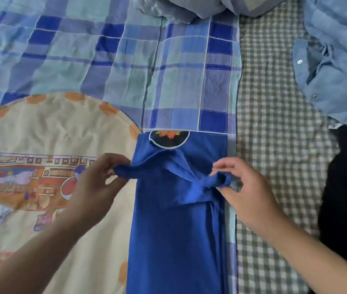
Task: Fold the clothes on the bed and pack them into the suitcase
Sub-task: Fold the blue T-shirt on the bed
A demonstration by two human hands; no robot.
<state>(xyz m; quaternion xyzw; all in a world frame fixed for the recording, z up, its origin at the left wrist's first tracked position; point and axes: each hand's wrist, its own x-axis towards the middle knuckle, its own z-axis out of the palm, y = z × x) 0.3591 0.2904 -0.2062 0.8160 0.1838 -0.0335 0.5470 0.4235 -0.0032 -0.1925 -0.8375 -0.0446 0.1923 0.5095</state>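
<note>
A royal-blue T-shirt [174, 230] lies lengthwise on the bed, folded into a narrow strip, with a round black and orange print at its far end. My left hand [98, 185] pinches the shirt's left corner between thumb and fingers. My right hand [246, 192] pinches the bunched right corner. Both corners are lifted a little off the strip, and the cloth sags between them. No suitcase is in view.
A cream round cushion with a cartoon print [41, 177] lies left of the shirt. A blue plaid quilt [126, 71] covers the far bed. At the right, a light-blue denim shirt [335, 60] and a black garment [346, 192] lie on a checked sheet [274, 124].
</note>
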